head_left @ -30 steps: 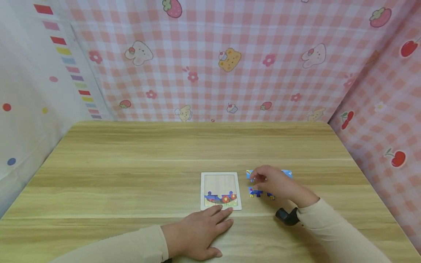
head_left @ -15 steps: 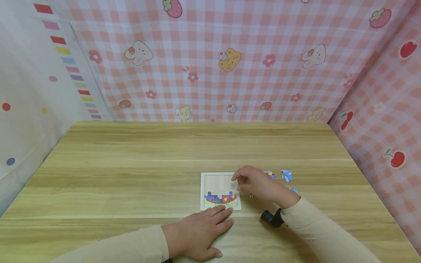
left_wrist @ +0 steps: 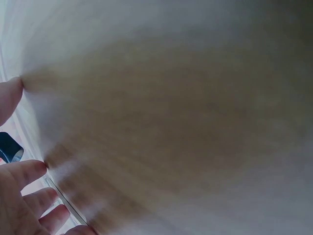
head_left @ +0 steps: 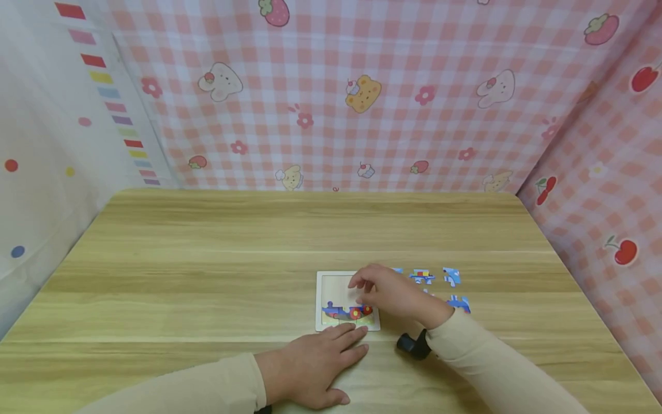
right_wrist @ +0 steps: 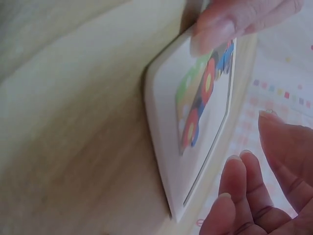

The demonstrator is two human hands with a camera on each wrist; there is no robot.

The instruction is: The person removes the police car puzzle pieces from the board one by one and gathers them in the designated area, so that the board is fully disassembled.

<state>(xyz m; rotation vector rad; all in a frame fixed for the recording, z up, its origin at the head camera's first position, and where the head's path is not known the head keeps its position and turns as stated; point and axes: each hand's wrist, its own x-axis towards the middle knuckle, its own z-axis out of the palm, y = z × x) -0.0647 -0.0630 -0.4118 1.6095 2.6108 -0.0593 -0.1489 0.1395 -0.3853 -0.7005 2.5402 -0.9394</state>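
Observation:
A square wooden puzzle board with a white rim (head_left: 319,299) lies on the table. Joined pieces showing red-and-yellow wheels (head_left: 354,313) fill its lower part. My left hand (head_left: 315,365) lies flat with spread fingers, its fingertips at the board's near rim. Over the board's right side hovers my right hand (head_left: 395,293), fingers loosely bent. In the right wrist view a gap shows between its thumb (right_wrist: 283,142) and fingers, with nothing in it. Loose jigsaw pieces lie right of the board, among them a blue corner piece (head_left: 451,276) and a multicoloured piece (head_left: 421,276); my right hand partly hides others.
The wooden table (head_left: 207,276) stretches to a pink checked curtain (head_left: 331,132) at the back. Another blue piece (head_left: 459,305) lies beside my right forearm. A black wrist mount (head_left: 414,345) sticks out below the right cuff.
My right hand has moved left from the loose pieces to over the board's right side, uncovering several pieces. My left hand has stayed at the near rim.

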